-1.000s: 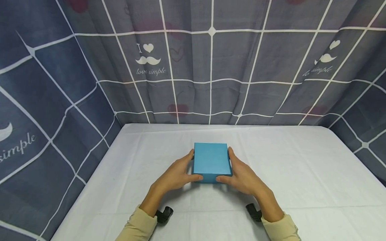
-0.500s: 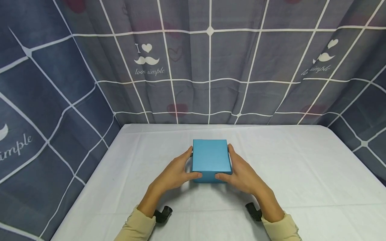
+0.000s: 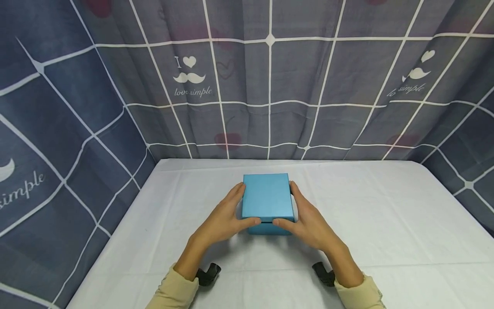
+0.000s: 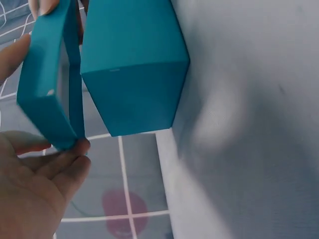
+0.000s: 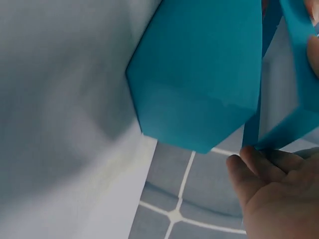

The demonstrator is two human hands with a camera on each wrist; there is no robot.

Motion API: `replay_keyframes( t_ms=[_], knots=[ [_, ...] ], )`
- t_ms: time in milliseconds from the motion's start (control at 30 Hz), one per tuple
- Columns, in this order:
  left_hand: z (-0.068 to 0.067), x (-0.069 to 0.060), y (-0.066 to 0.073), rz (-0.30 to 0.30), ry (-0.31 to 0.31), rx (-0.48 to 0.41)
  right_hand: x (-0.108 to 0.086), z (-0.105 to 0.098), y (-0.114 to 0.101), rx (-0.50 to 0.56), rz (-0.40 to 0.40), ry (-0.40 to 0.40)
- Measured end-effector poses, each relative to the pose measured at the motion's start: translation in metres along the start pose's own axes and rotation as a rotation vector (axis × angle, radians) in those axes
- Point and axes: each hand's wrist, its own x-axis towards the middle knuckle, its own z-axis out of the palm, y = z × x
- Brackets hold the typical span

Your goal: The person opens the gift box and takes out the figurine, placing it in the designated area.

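Note:
A square blue lid (image 3: pixel 267 195) is raised off its blue box base (image 3: pixel 269 228), leaving a gap between them. My left hand (image 3: pixel 221 216) grips the lid's left side, thumb along the front edge. On the opposite side my right hand (image 3: pixel 312 221) holds it the same way. From the left wrist, the lid (image 4: pixel 40 64) stands apart from the base (image 4: pixel 134 69), which rests on the table. The right wrist view also shows the pale inside of the lid (image 5: pixel 294 122) beside the base (image 5: pixel 199 74). What the base contains is hidden.
A white cloth (image 3: pixel 386 214) covers the table. Grey checked curtains (image 3: pixel 293 73) hang behind it and along both sides. Black wrist-worn devices (image 3: pixel 208 274) sit at the cuffs of both light sleeves (image 3: pixel 175 289).
Both hands have moved up together, taking the lid up off the base. A gap has opened between lid and base. The base stays where it was.

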Motion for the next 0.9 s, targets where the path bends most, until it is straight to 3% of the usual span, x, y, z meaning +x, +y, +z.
replay_keyframes(
  t_ms=[233, 433, 600, 900],
  knots=[
    [-0.001, -0.003, 0.008, -0.042, 0.034, 0.103, 0.0, 0.006, -0.008, 0.07, -0.083, 0.015],
    [-0.007, -0.006, 0.009, -0.073, 0.027, 0.155, -0.002, 0.011, -0.013, 0.122, -0.087, -0.013],
    [-0.008, -0.006, 0.006, -0.073, 0.007, 0.175, -0.003, 0.015, -0.015, 0.108, -0.078, -0.014],
    [-0.007, -0.006, 0.003, -0.083, 0.004, 0.143, -0.002, 0.019, -0.019, 0.281, -0.043, -0.06]
  ],
)
